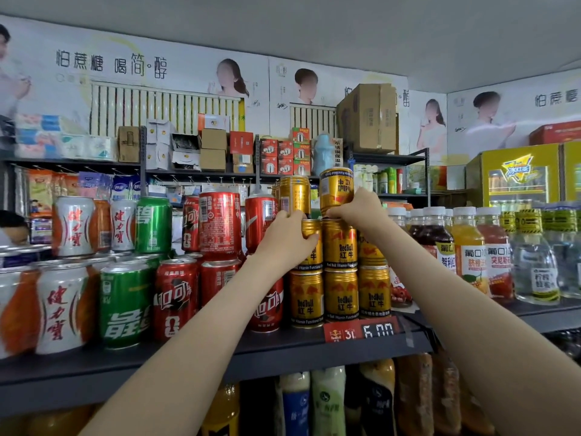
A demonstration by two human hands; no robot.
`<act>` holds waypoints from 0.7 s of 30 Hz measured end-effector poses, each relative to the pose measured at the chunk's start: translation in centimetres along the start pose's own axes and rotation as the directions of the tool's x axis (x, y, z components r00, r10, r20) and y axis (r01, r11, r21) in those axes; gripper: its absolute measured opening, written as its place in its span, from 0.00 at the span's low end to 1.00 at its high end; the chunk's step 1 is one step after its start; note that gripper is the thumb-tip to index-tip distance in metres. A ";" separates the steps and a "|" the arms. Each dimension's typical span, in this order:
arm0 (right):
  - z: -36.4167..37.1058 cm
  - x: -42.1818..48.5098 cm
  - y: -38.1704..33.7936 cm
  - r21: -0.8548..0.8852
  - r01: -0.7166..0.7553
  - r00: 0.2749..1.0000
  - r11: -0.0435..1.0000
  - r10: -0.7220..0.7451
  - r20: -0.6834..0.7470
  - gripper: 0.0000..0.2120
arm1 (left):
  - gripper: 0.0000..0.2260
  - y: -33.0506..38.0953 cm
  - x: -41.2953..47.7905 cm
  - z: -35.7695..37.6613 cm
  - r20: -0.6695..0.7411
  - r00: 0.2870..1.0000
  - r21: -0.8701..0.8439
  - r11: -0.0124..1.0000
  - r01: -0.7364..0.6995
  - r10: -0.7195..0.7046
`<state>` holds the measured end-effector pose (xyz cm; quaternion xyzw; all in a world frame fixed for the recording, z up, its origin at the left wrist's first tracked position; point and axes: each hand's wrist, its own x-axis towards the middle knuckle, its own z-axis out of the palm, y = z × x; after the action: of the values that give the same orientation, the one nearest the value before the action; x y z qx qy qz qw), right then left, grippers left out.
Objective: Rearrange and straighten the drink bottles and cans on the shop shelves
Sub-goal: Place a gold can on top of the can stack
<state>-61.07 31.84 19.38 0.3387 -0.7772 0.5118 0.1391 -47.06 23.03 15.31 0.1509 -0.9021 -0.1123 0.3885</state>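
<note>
Gold ribbed metal fills the middle of my feed: short squat energy-drink cans (341, 294) stacked in tiers on the dark flat shelf (314, 347), just above a red price tag (361, 330) clipped to its front edge. The left hand (284, 237) has its fingers curled round the smooth side of a second-tier can (314, 247), with the thumb hidden behind it. The right hand (358, 209) grips the base of the top can (335, 187), fingers bent tight against its lower rim. That can stands upright in shape, but its lettering reads upside down (the rim and the can beneath meet behind the knuckles, so I cannot tell whether it rests there or is held just clear). Beside it on the left stands another gold can (294, 195) at the same height.

Left of the stack are glossy red cola cans (220, 225) in two tiers, then green cans (125, 303) and white-and-orange cans (63, 306), all taller cylinders with silver lids. On the right, clear plastic juice bottles (471, 247) with white caps stand close together.
</note>
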 end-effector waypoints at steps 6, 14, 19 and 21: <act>-0.6 -1.2 -1.7 0.110 -0.066 0.995 0.992 0.058 0.080 0.30 | 0.22 -0.4 -0.1 -0.5 0.022 0.999 -0.033 0.999 -0.024 0.025; -0.9 -1.8 -2.5 0.145 0.036 0.997 0.989 -0.045 0.057 0.12 | 0.22 -0.9 0.9 -0.8 -0.058 0.998 -0.056 0.998 -0.035 0.032; -0.4 -1.0 -1.7 0.205 0.113 0.990 0.972 -0.126 0.055 0.11 | 0.27 -2.0 1.2 -0.2 -0.096 0.995 -0.167 0.986 0.019 -0.035; -0.2 -0.5 -1.8 0.258 0.163 0.983 0.952 -0.180 0.043 0.11 | 0.26 -2.2 1.2 0.1 -0.097 0.994 -0.245 0.969 0.027 -0.052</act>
<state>-59.50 31.77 20.42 0.4365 -0.6773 0.5813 0.1130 -47.45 20.58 15.33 0.1257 -0.8571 -0.2220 0.4475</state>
